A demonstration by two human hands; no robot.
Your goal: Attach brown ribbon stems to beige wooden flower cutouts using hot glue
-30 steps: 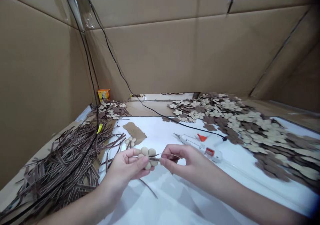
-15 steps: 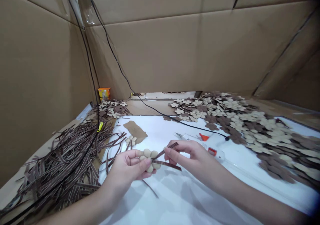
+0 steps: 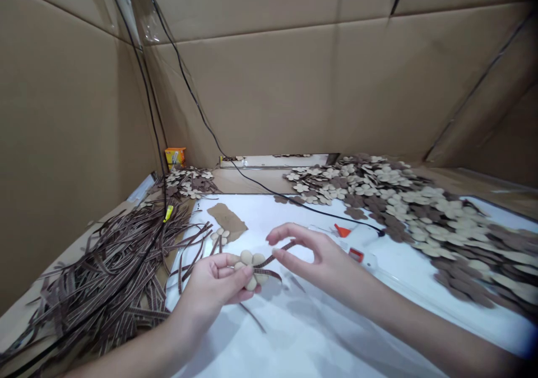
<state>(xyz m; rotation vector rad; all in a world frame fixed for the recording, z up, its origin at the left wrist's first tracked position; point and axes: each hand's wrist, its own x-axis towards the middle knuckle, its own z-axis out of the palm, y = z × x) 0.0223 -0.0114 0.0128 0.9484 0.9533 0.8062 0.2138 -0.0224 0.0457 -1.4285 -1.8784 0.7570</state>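
My left hand [image 3: 221,280] pinches a beige flower-shaped piece [image 3: 247,256] between thumb and fingers, above the white work surface. A brown ribbon with light stitching [image 3: 269,273] runs out from the flower, its two ends spread to the right. Beside those ends is my right hand [image 3: 309,252], thumb and forefinger apart, with the upper ribbon end passing by the thumb. Just behind my left hand lies another beige flower [image 3: 220,236] with brown ribbon strips.
Loose brown ribbons [image 3: 113,271] are heaped at left. Beige and brown flower cutouts [image 3: 403,199] cover the right side. A glue gun [image 3: 363,257], partly hidden by my right hand, lies near a black cable [image 3: 269,187]. Cardboard walls [image 3: 260,87] rise behind, with an orange box [image 3: 175,157] in the corner.
My right thumb and forefinger have parted and let go of the ribbon. The lower ribbon end now curls downward. My left hand keeps the flower in about the same place.
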